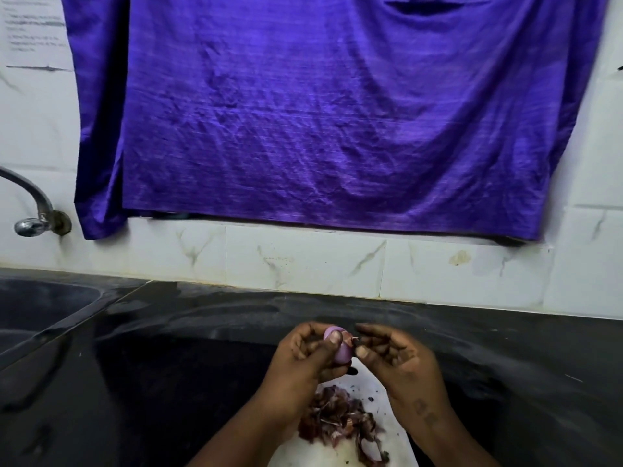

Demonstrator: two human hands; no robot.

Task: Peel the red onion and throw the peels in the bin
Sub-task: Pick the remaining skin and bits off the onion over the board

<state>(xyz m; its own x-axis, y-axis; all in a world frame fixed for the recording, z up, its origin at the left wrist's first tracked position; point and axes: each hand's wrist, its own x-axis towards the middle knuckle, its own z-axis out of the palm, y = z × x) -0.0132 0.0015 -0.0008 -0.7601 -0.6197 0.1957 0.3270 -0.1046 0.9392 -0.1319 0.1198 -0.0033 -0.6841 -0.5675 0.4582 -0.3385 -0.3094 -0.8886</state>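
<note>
A small red onion, pale purple and mostly bare of skin, is held up over the dark counter. My left hand grips it, thumb across its front. My right hand is just to its right, thumb and fingertips pinching a bit of reddish skin at the onion's right end. Below the hands a heap of dry red-brown peels lies on a white sheet near the counter's front edge. No bin is in view.
The black counter runs left to a dark sink with a metal tap on the tiled wall. A purple cloth hangs on the wall behind.
</note>
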